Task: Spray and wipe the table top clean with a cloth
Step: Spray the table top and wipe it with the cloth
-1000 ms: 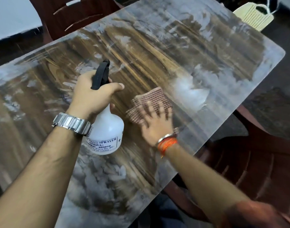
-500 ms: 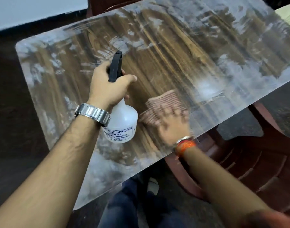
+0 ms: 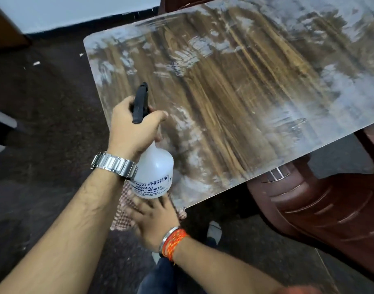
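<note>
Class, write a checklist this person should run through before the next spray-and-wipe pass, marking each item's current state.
1. Left hand grips spray bottle: ok.
2. Nozzle points over table top: ok.
3. Right hand flat on checked cloth: ok.
4. Cloth fully on the table: cannot tell, forearm hides the edge.
5. White streaks gone: not ok, many visible.
6. Liquid left in bottle: cannot tell.
</note>
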